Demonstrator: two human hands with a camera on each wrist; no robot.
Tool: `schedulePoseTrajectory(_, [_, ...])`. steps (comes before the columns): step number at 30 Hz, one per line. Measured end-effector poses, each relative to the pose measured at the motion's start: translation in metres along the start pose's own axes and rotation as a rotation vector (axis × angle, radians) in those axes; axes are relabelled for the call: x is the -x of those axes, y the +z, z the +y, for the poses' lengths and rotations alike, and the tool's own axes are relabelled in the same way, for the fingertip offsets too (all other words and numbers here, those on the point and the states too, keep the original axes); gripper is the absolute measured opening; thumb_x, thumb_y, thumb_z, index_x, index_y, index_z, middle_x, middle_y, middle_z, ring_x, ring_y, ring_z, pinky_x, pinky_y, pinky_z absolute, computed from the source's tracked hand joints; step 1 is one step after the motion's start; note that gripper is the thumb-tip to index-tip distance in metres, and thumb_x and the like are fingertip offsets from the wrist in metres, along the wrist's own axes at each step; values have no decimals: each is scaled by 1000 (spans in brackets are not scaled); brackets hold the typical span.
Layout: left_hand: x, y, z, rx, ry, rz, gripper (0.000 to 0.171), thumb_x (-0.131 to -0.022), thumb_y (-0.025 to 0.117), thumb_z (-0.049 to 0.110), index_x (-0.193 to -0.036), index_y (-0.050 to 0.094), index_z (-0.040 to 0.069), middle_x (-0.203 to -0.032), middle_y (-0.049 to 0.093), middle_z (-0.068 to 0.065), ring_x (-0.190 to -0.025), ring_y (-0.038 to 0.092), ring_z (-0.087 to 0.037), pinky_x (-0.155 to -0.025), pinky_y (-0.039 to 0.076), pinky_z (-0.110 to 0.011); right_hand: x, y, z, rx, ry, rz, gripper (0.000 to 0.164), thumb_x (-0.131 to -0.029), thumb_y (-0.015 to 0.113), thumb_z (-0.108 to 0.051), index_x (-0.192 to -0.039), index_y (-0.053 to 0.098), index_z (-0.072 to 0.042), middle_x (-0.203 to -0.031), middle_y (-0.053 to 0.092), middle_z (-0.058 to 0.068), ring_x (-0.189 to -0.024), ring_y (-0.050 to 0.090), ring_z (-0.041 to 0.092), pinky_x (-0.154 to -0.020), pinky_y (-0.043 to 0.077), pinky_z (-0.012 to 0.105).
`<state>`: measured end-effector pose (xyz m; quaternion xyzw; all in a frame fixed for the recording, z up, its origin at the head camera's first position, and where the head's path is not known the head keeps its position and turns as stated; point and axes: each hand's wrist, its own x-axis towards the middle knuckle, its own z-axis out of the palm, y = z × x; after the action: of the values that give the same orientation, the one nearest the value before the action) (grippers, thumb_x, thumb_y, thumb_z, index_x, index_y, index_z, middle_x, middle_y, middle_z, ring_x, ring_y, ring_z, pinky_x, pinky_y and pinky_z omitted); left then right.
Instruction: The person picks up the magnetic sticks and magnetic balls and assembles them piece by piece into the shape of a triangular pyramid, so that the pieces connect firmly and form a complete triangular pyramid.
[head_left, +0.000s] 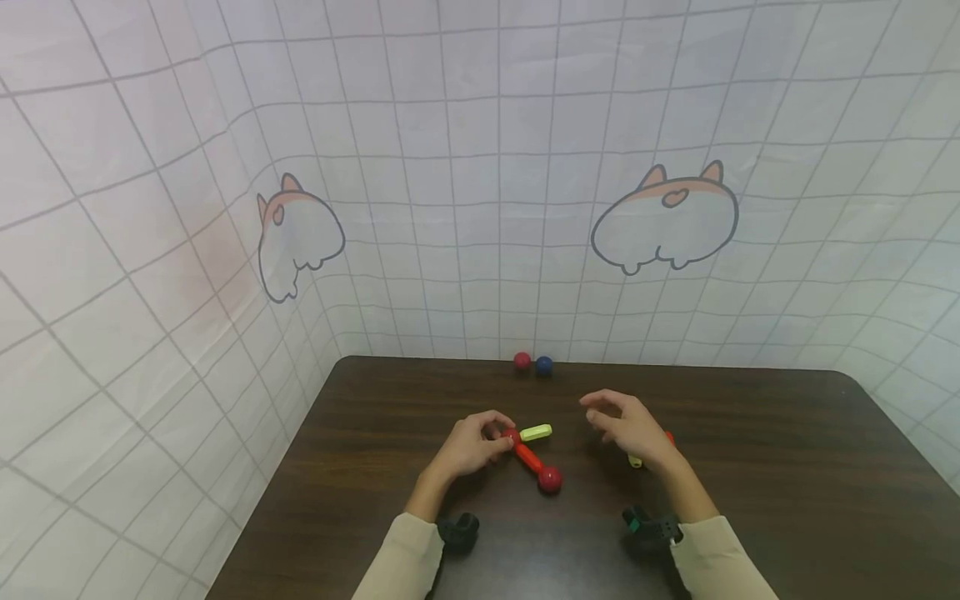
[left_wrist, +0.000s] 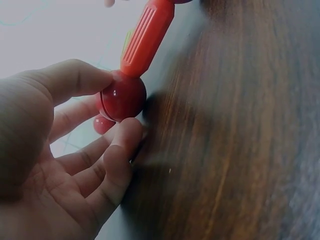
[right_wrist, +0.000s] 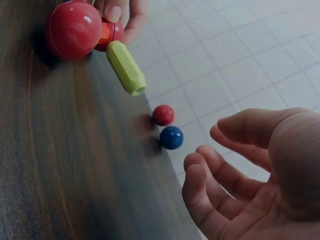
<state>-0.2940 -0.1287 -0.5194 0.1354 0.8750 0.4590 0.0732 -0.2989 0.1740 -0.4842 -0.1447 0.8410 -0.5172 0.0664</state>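
Observation:
My left hand (head_left: 467, 446) pinches a red ball (left_wrist: 123, 96) between the thumb and fingers, low over the table. From that ball a red ridged rod (head_left: 528, 457) runs toward the front right, with a second red ball (head_left: 550, 479) at its other end. A yellow-green ridged rod (right_wrist: 125, 68) also sticks out of the held ball, pointing right, its far end bare. Off to the right, my right hand (head_left: 628, 427) hovers above the table with loosely bent fingers. Nothing lies between its fingers in the right wrist view.
At the dark wooden table's (head_left: 787, 467) back edge sit a loose red ball (head_left: 522, 361) and a blue ball (head_left: 543, 365). Partly hidden by my right wrist are a yellow-green piece (head_left: 635, 461) and a red piece (head_left: 670, 437). A white gridded curtain (head_left: 465, 208) hangs behind.

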Motion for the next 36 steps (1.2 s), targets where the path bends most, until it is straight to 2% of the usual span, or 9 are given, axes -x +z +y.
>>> schedulePoseTrajectory(6, [2,-1,3,11,5,5,22,-93,73,19,-115,72,17,-81,65,-2,-63,65,-14,-56,49,-28,-13,0,1,27,-21,-25,33,-103,61,-15,-133,61,-1,-126,63,27,-97,64,28,-75,58,41])
schedulePoseTrajectory(13, [1,0,5,14,0,14,21,-92,74,19,-113,73,17,-80,65,-2,-63,64,-14,-56,47,-27,-46,-7,-6,52,-32,-81,33,-100,64,-15,-133,63,-8,-129,64,25,-104,66,33,-79,58,44])
schedulePoseTrajectory(20, [1,-1,4,10,-7,15,21,-91,75,19,-112,74,17,-79,66,-2,-62,63,-13,-56,46,-28,-81,-14,-12,114,-27,-139,39,-101,63,-14,-138,58,-3,-136,57,28,-111,65,34,-80,57,41])
schedulePoseTrajectory(28, [2,-2,6,24,-19,7,21,-92,75,21,-113,74,18,-80,67,-3,-64,63,-14,-57,47,-28,-109,-9,-10,167,8,-173,41,-100,63,-12,-140,58,-4,-144,53,27,-121,64,41,-78,58,38])
schedulePoseTrajectory(32, [2,-2,4,29,-27,4,21,-92,75,22,-113,74,20,-80,68,-1,-64,63,-13,-57,47,-28,-119,-2,-7,181,1,-179,43,-99,64,-8,-141,58,-3,-145,50,31,-117,66,41,-75,59,40])
schedulePoseTrajectory(36, [1,-2,3,31,-20,3,21,-92,75,21,-113,74,19,-79,68,-1,-63,63,-14,-57,47,-28,-127,4,-5,199,26,-175,45,-99,64,-8,-143,56,-6,-147,48,31,-108,68,34,-74,59,38])
